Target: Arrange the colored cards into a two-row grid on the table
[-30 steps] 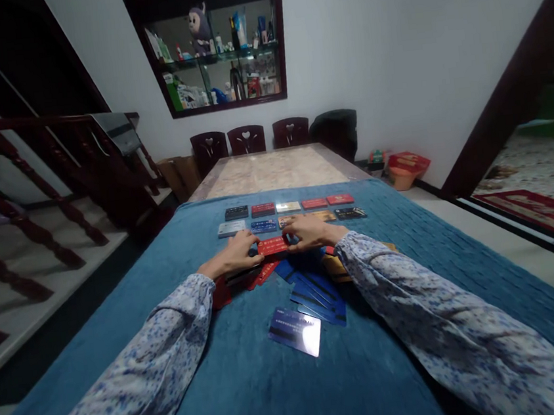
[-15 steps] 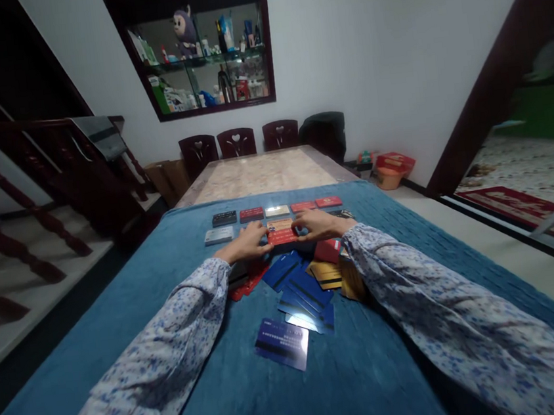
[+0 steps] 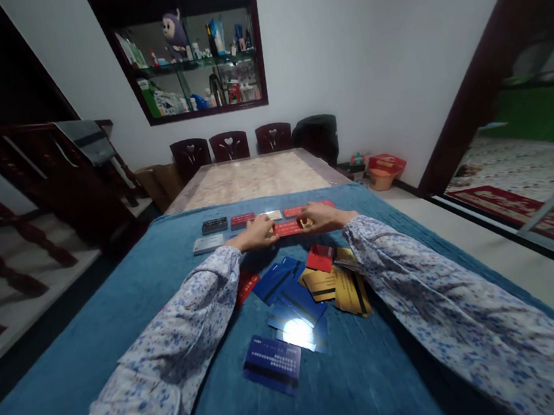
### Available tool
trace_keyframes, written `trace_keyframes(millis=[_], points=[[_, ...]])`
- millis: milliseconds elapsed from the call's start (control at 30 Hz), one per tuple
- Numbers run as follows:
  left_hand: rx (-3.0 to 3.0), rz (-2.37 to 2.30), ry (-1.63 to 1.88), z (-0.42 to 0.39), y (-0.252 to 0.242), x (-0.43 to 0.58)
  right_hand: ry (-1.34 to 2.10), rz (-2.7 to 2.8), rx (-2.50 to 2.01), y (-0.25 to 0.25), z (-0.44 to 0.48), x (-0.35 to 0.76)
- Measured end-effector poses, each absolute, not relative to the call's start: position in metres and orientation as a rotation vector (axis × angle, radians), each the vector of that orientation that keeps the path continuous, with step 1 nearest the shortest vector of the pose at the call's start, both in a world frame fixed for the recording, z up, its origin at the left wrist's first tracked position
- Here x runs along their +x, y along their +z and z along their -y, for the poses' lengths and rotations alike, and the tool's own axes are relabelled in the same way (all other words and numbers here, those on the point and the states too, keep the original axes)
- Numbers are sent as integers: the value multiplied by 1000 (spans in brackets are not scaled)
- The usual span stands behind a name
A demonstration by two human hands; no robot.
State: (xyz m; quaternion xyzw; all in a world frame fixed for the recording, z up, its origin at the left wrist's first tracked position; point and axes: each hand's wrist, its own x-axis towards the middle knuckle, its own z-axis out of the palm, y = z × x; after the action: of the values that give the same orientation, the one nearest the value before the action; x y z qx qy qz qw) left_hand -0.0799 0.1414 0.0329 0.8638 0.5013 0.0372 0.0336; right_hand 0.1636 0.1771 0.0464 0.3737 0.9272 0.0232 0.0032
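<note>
My left hand (image 3: 258,232) and my right hand (image 3: 321,216) grip the two ends of a red stack of cards (image 3: 288,229), fingers closed on its short sides. The stack is just in front of a back row of card stacks. In that row are a black stack (image 3: 214,225), a dark red stack (image 3: 242,220), a pale gold stack (image 3: 274,215) and a red stack (image 3: 294,211). A silver-grey stack (image 3: 208,244) lies left of my left hand. My right hand partly hides the red stacks at the right end.
Nearer me, loose blue cards (image 3: 293,295), gold cards (image 3: 351,291) and a red card (image 3: 320,257) overlap on the blue cloth (image 3: 177,389). Red cards (image 3: 246,286) show beside my left sleeve. A single dark blue card (image 3: 273,364) lies closest. Chairs (image 3: 229,146) stand behind the table.
Both hands have moved slightly right and away from me with the red card stack, toward the back row. The view has shifted a little, and more gold cards show beside my right sleeve.
</note>
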Motion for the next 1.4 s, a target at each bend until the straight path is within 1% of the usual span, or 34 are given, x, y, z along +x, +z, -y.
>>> trace_keyframes(millis=[300, 567, 900, 1400], points=[[2678, -1570, 51, -165, 33, -61, 69, -2852, 1230, 56, -186, 176], [2637, -1638, 32, -186, 34, -49, 44, -2813, 1317, 53, -206, 179], [2593, -1754, -25, -208, 33, -35, 95, -2708, 1382, 50, -237, 180], [2606, -1799, -78, -235, 23, -22, 56, -2608, 1458, 42, -264, 178]])
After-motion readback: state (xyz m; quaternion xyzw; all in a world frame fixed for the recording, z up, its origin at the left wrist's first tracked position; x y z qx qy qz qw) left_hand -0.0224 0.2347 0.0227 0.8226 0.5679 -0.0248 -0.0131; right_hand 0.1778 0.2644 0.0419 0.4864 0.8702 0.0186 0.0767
